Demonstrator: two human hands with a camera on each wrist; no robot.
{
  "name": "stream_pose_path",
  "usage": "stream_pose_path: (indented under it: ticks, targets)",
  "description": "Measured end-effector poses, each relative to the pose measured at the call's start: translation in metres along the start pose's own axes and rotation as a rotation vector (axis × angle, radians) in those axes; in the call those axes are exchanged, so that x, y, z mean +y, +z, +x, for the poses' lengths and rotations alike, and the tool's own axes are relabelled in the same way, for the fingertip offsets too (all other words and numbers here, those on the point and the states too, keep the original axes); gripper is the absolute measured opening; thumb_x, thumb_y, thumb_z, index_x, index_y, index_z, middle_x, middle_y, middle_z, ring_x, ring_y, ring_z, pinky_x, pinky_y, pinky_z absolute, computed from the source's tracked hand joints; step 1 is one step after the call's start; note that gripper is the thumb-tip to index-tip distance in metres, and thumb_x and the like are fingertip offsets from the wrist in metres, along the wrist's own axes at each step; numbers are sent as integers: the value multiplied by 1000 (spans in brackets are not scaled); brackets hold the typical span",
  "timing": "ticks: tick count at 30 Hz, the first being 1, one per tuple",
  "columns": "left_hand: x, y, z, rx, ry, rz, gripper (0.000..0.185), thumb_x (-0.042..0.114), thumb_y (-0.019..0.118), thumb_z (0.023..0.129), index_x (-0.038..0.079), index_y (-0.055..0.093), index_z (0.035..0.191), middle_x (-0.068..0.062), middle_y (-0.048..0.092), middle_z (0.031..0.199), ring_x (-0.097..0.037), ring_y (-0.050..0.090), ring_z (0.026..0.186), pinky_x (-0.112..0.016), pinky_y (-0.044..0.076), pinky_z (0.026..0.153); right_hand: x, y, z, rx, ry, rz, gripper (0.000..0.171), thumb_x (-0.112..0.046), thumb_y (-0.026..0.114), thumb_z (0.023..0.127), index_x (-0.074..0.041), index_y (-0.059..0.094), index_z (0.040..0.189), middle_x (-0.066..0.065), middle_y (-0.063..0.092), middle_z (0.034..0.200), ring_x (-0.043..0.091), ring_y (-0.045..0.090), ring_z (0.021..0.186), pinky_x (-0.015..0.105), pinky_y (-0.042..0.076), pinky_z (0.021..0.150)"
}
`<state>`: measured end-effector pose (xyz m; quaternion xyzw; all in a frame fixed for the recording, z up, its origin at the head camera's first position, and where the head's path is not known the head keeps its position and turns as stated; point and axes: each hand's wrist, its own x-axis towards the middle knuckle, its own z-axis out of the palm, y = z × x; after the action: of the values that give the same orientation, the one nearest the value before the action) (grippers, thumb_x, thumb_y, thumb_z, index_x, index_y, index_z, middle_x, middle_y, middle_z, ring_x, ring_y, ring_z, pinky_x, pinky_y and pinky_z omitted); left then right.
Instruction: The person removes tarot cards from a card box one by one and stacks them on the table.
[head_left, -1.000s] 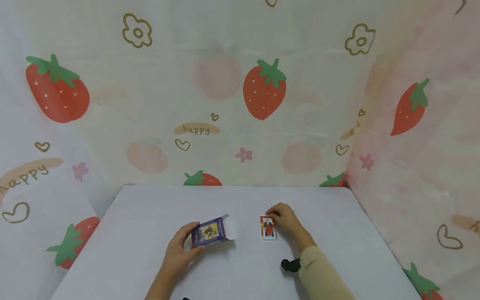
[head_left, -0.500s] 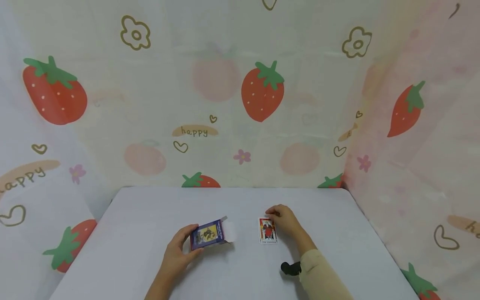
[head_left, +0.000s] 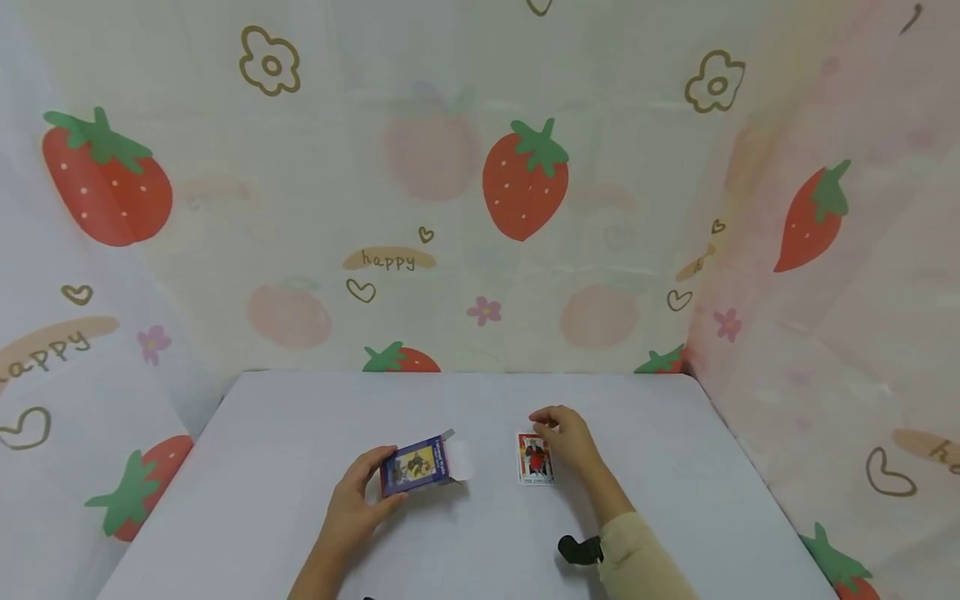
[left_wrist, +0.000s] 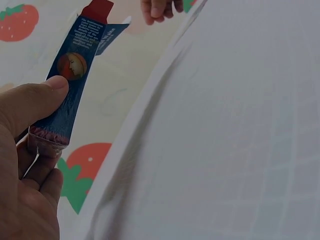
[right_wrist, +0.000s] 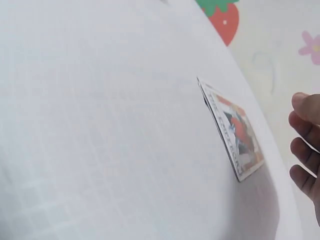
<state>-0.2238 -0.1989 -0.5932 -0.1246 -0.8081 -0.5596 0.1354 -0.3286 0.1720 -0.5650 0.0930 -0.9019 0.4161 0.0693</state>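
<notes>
My left hand (head_left: 356, 500) grips a blue card box (head_left: 414, 468) between thumb and fingers. A yellow picture is on the box's front, and its end flap hangs open toward the right. In the left wrist view the thumb presses the narrow side of the box (left_wrist: 70, 80). A small stack of tarot cards (head_left: 536, 460) lies face up on the table, the top one lettered as the Emperor. Just beyond its far edge hovers my right hand (head_left: 567, 436). The right wrist view shows that hand (right_wrist: 309, 140) loosely bent, apart from the cards (right_wrist: 235, 132), holding nothing.
A white cloth covers the table (head_left: 480, 550). Strawberry-print sheets (head_left: 442, 250) stand along its back and sides. A black rounded piece (head_left: 579, 550) sticks out beside the right sleeve (head_left: 637, 554).
The right fingers have drawn slightly away from the far edge of the cards. The left hand and the box stay nearly still, and the head view shifts a little.
</notes>
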Motion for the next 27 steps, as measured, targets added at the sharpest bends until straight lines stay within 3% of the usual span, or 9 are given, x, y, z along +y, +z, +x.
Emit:
stream_pose_path:
  ticks: [6,12,18,22,27]
  targets:
    - [-1,-1,1,20,18,45,78,4,91,72,9,57,142,-8,57,146,-34,48,140,-4,28,113,-14,2,-7,29,-26,30,13,-16,70,97,-14,76,108,-2,70,98,18,61,97,39,52,85]
    - [1,1,2,2,-9,42,77,4,91,73,16,57,142,-7,56,148,-30,47,142,-4,27,113,-29,1,-16,57,-14,58,14,-16,71,97,-13,76,110,-4,71,95,15,60,95,35,50,84]
    - [1,0,1,-4,-24,65,78,5,90,73,13,56,144,-4,55,149,-28,46,143,-4,27,112,-42,3,-28,74,-16,99,15,-17,71,97,-16,75,110,-7,71,96,13,59,93,30,50,80]
    - [2,0,1,2,-14,53,79,5,90,74,12,56,144,-3,55,149,-29,46,143,-4,27,113,-48,5,-35,76,-32,125,15,-18,71,97,-16,75,111,-7,71,97,13,59,92,27,52,75]
    - [-1,0,1,6,19,10,78,2,89,73,13,56,143,-6,56,148,-27,47,142,-7,28,115,-54,9,-41,81,-47,142,15,-18,72,96,-16,76,110,-9,72,96,13,60,95,29,50,82]
